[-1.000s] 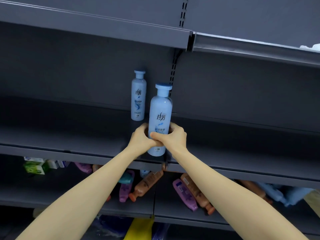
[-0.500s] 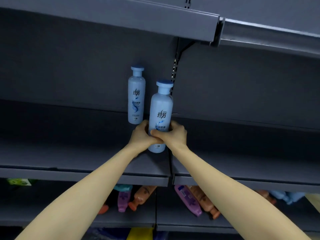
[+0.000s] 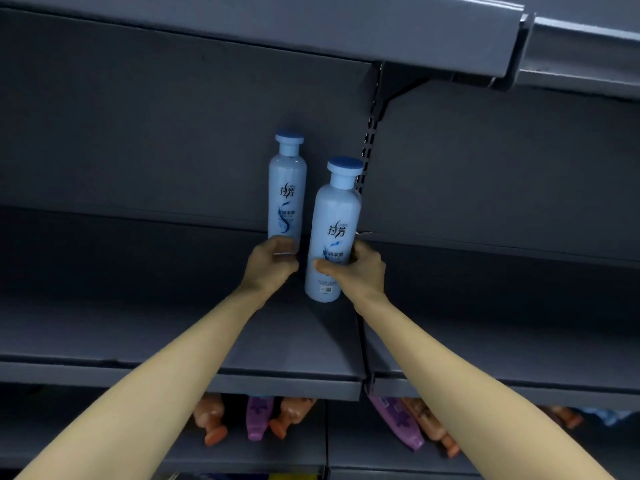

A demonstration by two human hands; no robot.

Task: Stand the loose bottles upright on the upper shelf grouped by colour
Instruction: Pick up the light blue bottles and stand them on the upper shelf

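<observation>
We see two pale blue bottles standing upright on the upper shelf (image 3: pixel 138 323), near where its two boards meet. The rear blue bottle (image 3: pixel 287 188) stands close to the back panel. The front blue bottle (image 3: pixel 334 233) stands just to its right and nearer to us, with a narrow gap between them. Both wear darker blue caps.

Our right hand (image 3: pixel 360 271) grips the front blue bottle low on its body, with the thumb across the label and the fingers round the far side. Our left hand (image 3: pixel 272 263) has its fingers curled round the foot of the rear blue bottle, and a strip of bottle shows between fingers and thumb.

On the lower shelf (image 3: pixel 242 455), orange bottles (image 3: pixel 211 422) and purple bottles (image 3: pixel 258 417) lie on their sides, partly hidden by the upper shelf's edge.
</observation>
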